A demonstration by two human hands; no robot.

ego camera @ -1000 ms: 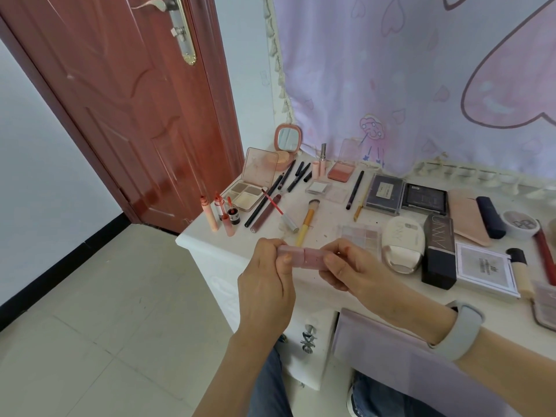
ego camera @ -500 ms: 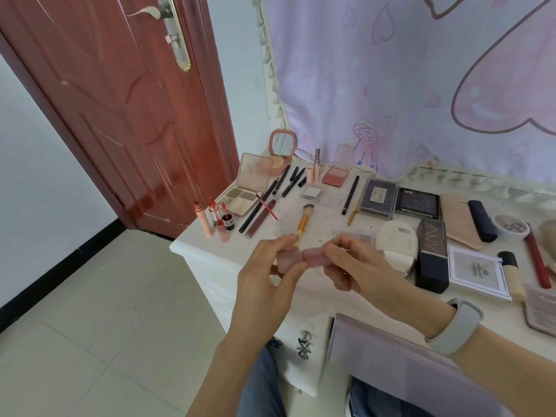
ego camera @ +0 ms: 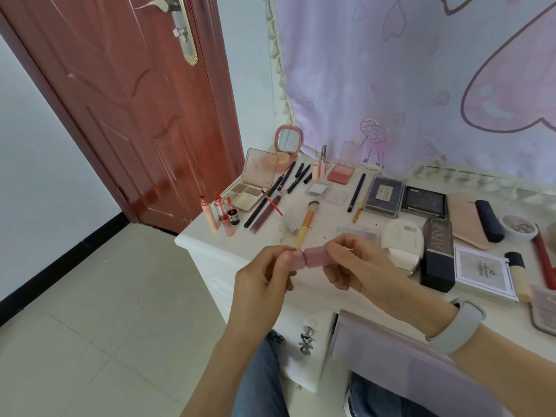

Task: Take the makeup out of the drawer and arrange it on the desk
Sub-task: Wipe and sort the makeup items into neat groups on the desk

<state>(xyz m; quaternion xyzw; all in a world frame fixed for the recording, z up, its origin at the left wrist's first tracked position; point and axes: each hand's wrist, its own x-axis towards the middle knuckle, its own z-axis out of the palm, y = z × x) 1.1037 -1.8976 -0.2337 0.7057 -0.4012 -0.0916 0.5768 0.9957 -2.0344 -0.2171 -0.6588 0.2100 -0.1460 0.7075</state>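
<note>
Above the table's front edge, both hands hold one small pink tube (ego camera: 310, 257) crosswise: the left hand (ego camera: 264, 284) pinches its left end, the right hand (ego camera: 358, 266) curls its fingers round the right part, and a seam shows between the two halves, so I judge the cap is being pulled off or pushed on (which of the two I cannot tell). The tube looks like matte, rounded plastic, and a thin pale stick pokes out beside the right fingers.

Most of the task looks done. The white table (ego camera: 210, 245) already carries a spread of makeup: near its left edge stand slim glossy lip tubes (ego camera: 221, 213), behind them an open eyeshadow palette (ego camera: 251, 188) with a hinged clear lid, then dark pencils (ego camera: 288, 182) laid in a loose row. A brush (ego camera: 307, 221) with a yellow handle and soft bristles lies toward the front edge. Toward the back edge sit a round pink mirror (ego camera: 287, 141) and a blush compact (ego camera: 341, 173); to the right come flat dark palettes (ego camera: 404, 198), a smooth white oval case (ego camera: 401, 242) and a tall dark box (ego camera: 437, 251).

Below the front edge a lilac drawer (ego camera: 391, 353) stands pulled out; its inside is hidden, so what remains is unclear, beyond setting this tube down
</note>
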